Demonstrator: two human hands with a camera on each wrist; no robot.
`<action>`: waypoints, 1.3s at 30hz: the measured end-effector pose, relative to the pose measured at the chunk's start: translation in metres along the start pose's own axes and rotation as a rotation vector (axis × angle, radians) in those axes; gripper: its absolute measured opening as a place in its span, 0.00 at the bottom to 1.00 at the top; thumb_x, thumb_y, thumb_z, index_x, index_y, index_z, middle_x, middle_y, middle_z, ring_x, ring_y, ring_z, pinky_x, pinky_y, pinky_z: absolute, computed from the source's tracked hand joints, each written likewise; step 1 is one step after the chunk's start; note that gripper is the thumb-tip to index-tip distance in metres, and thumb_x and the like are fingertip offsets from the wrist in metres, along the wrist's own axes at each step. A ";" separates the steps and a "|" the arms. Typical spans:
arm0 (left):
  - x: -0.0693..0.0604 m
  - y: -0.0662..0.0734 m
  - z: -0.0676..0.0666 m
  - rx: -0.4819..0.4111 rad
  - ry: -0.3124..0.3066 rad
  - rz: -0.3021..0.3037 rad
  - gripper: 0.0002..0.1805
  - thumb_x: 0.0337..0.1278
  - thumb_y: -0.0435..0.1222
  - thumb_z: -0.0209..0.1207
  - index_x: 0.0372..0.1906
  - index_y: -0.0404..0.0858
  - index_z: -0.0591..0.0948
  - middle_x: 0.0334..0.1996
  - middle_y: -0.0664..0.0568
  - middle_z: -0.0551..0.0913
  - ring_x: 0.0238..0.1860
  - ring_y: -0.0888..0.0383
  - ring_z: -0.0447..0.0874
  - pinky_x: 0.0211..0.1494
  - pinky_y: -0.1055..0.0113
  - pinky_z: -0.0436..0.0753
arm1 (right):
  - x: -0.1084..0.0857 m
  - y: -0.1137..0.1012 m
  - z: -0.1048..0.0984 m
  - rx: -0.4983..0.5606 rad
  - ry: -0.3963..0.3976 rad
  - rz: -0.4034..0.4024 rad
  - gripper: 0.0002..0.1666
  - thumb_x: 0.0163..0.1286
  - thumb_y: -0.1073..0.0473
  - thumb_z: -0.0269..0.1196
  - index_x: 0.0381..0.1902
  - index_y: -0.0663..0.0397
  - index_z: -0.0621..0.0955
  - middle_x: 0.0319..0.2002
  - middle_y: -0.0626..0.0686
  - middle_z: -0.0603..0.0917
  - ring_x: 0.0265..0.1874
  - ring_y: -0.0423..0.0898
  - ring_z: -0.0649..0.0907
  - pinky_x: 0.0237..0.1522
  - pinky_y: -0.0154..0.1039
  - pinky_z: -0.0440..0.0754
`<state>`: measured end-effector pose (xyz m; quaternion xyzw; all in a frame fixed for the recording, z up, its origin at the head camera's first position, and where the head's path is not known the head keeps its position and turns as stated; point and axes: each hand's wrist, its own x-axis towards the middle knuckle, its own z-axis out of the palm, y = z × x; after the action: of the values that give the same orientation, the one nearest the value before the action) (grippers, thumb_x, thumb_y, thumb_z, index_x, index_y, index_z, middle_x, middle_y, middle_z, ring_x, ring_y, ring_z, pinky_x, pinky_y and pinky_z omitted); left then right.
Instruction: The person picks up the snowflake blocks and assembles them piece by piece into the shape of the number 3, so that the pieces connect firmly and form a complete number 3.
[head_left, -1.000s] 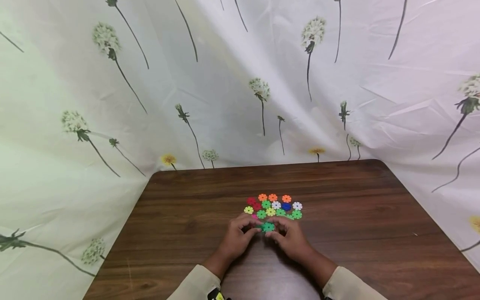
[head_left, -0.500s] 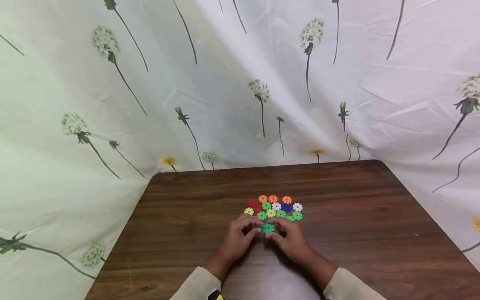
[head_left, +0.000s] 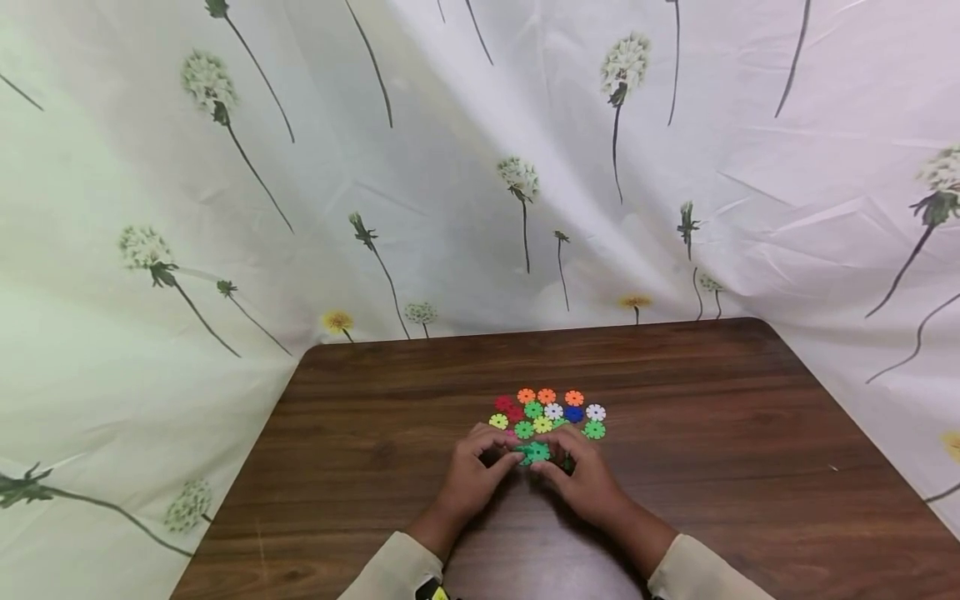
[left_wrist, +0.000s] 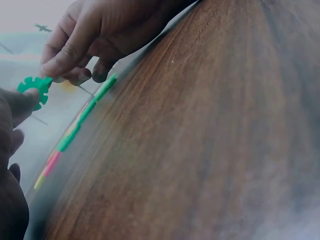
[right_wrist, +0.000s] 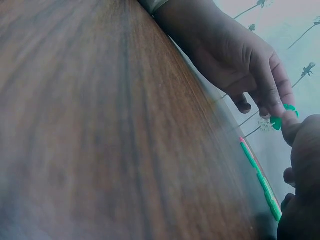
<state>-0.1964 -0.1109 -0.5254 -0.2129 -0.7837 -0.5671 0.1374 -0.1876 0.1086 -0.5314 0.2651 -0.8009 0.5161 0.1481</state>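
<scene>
In the head view my left hand (head_left: 472, 471) and right hand (head_left: 583, 473) meet over the table, just in front of the loose discs. Between them is a green notched plastic disc (head_left: 537, 452), pinched by thumb and fingers of both hands. A second green piece seems to overlap it at the left; whether the two are joined I cannot tell. In the left wrist view the green disc (left_wrist: 33, 88) is raised off the tabletop. The right wrist view shows it mostly hidden by the fingertips.
Several loose notched discs lie flat beyond the hands: orange (head_left: 546, 396), red (head_left: 504, 403), yellow (head_left: 498, 422), white (head_left: 596, 412), blue (head_left: 573, 413) and green (head_left: 594, 429). Beneath is a brown wooden table (head_left: 360, 467). A flower-printed cloth (head_left: 450, 183) hangs behind.
The fingers of my right hand have shifted slightly forward and now cover a green disc that showed behind them. Both hands keep their pinch on the green notched disc.
</scene>
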 end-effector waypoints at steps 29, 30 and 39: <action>0.005 -0.001 0.001 0.036 0.069 -0.098 0.04 0.70 0.29 0.71 0.43 0.40 0.92 0.42 0.51 0.92 0.48 0.56 0.82 0.52 0.71 0.80 | 0.002 0.003 0.002 -0.200 0.096 0.046 0.20 0.63 0.66 0.80 0.53 0.55 0.89 0.51 0.48 0.85 0.56 0.47 0.79 0.60 0.52 0.77; 0.005 -0.002 0.001 0.039 0.071 -0.094 0.04 0.70 0.30 0.71 0.43 0.40 0.92 0.42 0.51 0.93 0.48 0.56 0.82 0.53 0.71 0.80 | 0.003 0.003 0.002 -0.220 0.103 0.047 0.20 0.63 0.66 0.81 0.52 0.55 0.90 0.50 0.49 0.85 0.56 0.48 0.78 0.59 0.54 0.74; 0.002 -0.003 0.001 0.055 0.065 -0.099 0.04 0.70 0.32 0.71 0.42 0.43 0.92 0.39 0.57 0.91 0.46 0.58 0.81 0.50 0.71 0.81 | 0.001 0.001 0.004 -0.386 0.067 0.087 0.19 0.63 0.62 0.81 0.52 0.51 0.92 0.48 0.49 0.82 0.53 0.51 0.74 0.53 0.54 0.65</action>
<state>-0.1998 -0.1105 -0.5275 -0.1514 -0.8036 -0.5581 0.1406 -0.1887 0.1052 -0.5338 0.1799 -0.8903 0.3673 0.2002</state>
